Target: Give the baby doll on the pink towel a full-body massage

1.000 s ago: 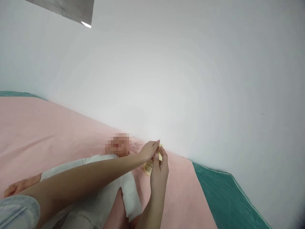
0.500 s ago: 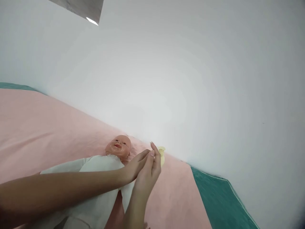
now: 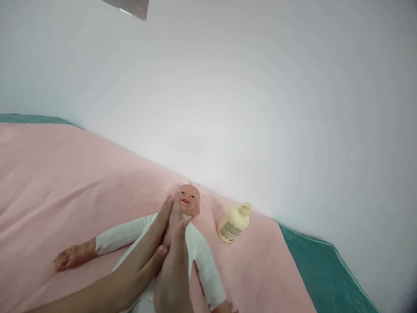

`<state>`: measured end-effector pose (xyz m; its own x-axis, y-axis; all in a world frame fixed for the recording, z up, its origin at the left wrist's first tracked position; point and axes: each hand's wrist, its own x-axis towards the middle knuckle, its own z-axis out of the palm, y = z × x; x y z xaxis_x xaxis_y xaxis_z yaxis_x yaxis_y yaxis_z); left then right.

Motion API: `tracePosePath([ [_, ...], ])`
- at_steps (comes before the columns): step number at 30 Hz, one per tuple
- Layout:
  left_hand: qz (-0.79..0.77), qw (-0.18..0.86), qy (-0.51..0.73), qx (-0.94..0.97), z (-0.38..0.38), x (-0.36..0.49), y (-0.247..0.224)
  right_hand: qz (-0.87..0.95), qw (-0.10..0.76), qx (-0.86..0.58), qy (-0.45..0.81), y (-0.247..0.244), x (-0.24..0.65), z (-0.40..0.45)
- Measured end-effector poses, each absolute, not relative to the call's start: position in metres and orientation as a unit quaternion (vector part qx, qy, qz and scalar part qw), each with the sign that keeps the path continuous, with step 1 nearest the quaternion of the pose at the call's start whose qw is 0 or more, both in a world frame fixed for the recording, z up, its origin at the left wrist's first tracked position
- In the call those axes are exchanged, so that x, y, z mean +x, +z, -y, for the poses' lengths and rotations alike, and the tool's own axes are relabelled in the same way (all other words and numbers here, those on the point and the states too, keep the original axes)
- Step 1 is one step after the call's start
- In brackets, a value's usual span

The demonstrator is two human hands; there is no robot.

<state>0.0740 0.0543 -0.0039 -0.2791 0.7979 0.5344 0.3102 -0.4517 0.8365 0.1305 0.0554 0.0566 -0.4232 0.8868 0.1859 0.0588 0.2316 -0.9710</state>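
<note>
My left hand (image 3: 150, 256) and my right hand (image 3: 175, 256) are pressed palm to palm above the chest of a baby doll (image 3: 192, 195). Their fingers are stretched out and point up toward the doll's chin. Between the palms I see no object, though their inner sides are hidden. The doll lies on its back in a white long-sleeved suit, arms spread, its middle covered by my hands. To the right of its head stands a pale yellow pump bottle (image 3: 233, 224) with printed text on its side, apart from both hands.
A pink sheet (image 3: 97, 174) lies under the doll and bottle. Green padding (image 3: 329, 271) shows at the right edge and at the far left. Behind rises a white wall (image 3: 228, 108), with the corner of a grey panel (image 3: 137, 8) at the top.
My hands have moved left and down from beside the bottle to over the doll's chest, and now lie palm to palm. The bottle they mostly hid is in full view. The camera view has shifted.
</note>
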Motion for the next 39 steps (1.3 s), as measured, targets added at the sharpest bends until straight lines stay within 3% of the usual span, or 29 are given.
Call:
tracePosePath([
  [6, -0.448, 0.314, 0.621, 0.561, -0.062, 0.015, 0.004, 0.647, 0.396, -0.394, 0.519, 0.062, 0.15, -0.073],
  [13, -0.492, 0.417, 0.623, 0.443, -0.087, -0.006, -0.003, 0.813, 0.214, -0.35, 0.413, 0.079, 0.147, -0.063],
  [23, -0.524, 0.408, 0.589, 0.461, -0.083, -0.004, -0.003, 0.876, 0.104, -0.378, 0.279, 0.031, 0.152, -0.076],
  [27, -0.442, 0.381, 0.552, 0.595, -0.073, -0.002, 0.002, 0.855, 0.094, -0.43, 0.273, 0.023, 0.176, -0.085],
  [33, -0.225, 0.336, 0.307, 0.861, -0.062, 0.001, 0.036, 0.809, 0.051, -0.476, 0.341, 0.032, 0.207, -0.09],
  [39, -0.264, 0.296, 0.23, 0.888, -0.067, 0.006, 0.034, 0.762, 0.06, -0.515, 0.387, 0.032, 0.224, -0.091],
])
